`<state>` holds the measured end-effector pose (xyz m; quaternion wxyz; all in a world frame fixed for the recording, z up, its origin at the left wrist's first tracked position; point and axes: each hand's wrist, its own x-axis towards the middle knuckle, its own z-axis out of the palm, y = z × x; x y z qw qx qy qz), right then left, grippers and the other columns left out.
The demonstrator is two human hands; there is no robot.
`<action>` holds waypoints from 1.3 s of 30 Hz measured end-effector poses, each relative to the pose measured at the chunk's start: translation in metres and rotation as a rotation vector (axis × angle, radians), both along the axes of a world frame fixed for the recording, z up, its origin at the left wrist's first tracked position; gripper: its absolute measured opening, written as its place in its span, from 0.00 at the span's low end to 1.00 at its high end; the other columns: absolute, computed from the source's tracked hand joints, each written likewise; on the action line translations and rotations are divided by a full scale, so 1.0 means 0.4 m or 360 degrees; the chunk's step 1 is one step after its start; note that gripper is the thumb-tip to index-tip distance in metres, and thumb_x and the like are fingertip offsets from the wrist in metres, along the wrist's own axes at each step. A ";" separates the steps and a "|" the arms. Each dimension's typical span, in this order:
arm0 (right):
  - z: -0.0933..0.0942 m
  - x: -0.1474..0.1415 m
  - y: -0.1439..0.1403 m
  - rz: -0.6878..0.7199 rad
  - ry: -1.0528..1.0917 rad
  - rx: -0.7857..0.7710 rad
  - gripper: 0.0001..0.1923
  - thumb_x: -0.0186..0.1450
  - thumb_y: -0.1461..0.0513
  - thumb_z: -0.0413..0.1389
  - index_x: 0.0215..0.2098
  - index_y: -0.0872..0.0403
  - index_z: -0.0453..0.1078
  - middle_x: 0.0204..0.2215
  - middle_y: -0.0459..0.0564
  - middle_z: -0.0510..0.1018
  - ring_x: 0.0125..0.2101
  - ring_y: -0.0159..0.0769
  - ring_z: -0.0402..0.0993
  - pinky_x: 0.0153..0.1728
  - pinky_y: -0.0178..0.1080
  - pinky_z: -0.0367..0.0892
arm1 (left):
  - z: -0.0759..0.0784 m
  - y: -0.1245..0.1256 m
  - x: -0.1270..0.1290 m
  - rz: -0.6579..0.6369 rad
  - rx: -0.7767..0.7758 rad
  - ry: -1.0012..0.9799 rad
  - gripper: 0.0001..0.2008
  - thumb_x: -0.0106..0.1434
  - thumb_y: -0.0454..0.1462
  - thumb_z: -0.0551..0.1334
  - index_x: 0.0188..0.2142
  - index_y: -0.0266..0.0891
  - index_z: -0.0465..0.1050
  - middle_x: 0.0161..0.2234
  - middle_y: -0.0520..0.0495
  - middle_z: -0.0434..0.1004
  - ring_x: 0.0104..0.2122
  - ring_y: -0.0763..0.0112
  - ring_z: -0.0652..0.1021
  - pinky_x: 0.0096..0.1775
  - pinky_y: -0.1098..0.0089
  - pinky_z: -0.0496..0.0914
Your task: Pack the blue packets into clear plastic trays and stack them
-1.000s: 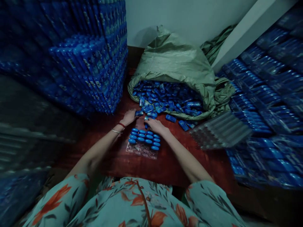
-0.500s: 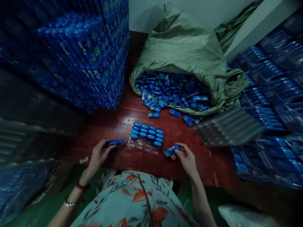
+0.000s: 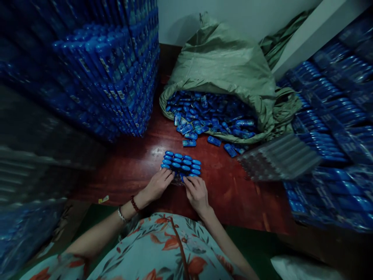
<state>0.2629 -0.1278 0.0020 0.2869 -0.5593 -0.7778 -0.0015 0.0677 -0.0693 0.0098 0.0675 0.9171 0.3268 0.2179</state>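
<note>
Filling a clear plastic blister tray (image 3: 176,179) with small blue oblong capsule-shaped containers (image 3: 181,163), centre of frame, on a dark red polished wooden surface (image 3: 136,163).

Item 1, tray: far rows are occupied by blue containers standing side by side in about 3 rows; the near edge of the tray lies under both hands, so its remaining pockets cannot be counted. Judged partly filled, with the near part left to do.

Item 2, left hand (image 3: 157,184): rests at the near left corner of the tray, fingers (image 3: 167,177) curled down against the nearest row. Whether they pinch a container cannot be told.

Item 3, right hand (image 3: 196,192): at the near right corner, fingers bent over the tray edge; a blue piece shows between the 2 hands, but whether it is held is unclear.

Item 4, supply: an open green woven sack (image 3: 227,66), upper centre, lies on its side with many loose blue containers (image 3: 210,114) in its mouth and a few spilled onto the surface. Stock appears far from used up.

Item 5, empty clear trays (image 3: 279,157), stacked at centre right, blurred.

Item 6, finished stock: tall piles of filled blue trays (image 3: 116,77) at upper left and more filled stacks (image 3: 335,116) along the right edge.
</note>
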 end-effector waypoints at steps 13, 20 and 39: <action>0.100 -0.002 0.121 0.0119 -0.0436 -0.0453 0.14 0.64 0.68 0.50 0.44 0.52 0.71 0.37 0.51 0.76 0.45 0.41 0.62 0.46 0.44 0.51 | 0.060 0.065 0.082 -0.0207 -0.0054 0.0445 0.12 0.66 0.27 0.47 0.37 0.32 0.69 0.34 0.40 0.71 0.37 0.61 0.71 0.36 0.63 0.67; 0.089 0.002 0.099 0.0047 -0.0404 -0.0262 0.11 0.65 0.64 0.52 0.44 0.50 0.71 0.38 0.51 0.74 0.41 0.39 0.63 0.43 0.42 0.52 | 0.062 0.073 0.044 -0.0173 0.0005 0.0251 0.09 0.66 0.33 0.52 0.38 0.36 0.71 0.42 0.40 0.69 0.41 0.62 0.69 0.40 0.63 0.66; 0.007 0.163 0.399 -0.0202 0.0102 -0.0825 0.10 0.60 0.62 0.56 0.40 0.55 0.70 0.41 0.53 0.72 0.39 0.38 0.70 0.40 0.37 0.63 | 0.057 0.575 0.245 0.0102 -0.0617 0.0249 0.21 0.51 0.27 0.65 0.46 0.36 0.69 0.48 0.39 0.71 0.42 0.58 0.75 0.41 0.67 0.68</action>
